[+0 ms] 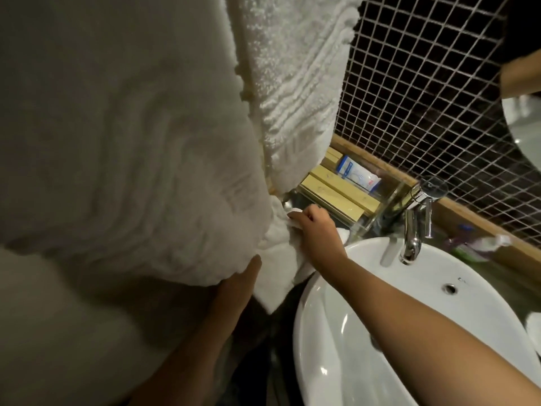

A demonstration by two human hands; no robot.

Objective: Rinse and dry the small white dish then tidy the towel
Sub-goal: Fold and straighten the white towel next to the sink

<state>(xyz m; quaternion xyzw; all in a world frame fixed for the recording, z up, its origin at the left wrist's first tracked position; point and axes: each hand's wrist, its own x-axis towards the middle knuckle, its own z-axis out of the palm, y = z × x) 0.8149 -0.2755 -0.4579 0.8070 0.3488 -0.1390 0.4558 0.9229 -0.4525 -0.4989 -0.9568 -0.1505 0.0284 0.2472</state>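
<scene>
A large white towel (131,142) hangs close in front of me and fills the left and upper part of the head view. A second ribbed fold of it (301,83) hangs behind. My right hand (316,230) reaches across the basin and grips the towel's lower corner near the counter. My left hand (237,288) is under the towel's bottom edge, fingers up against it, mostly hidden by the cloth. The small white dish is not visible; the towel may hide it.
A white oval basin (439,303) with a chrome tap (415,224) sits at the lower right. Behind it a clear tray holds wooden boxes (336,194) and a blue-and-white packet (357,172). A dark mosaic wall (424,98) and a round mirror edge (524,127) stand behind.
</scene>
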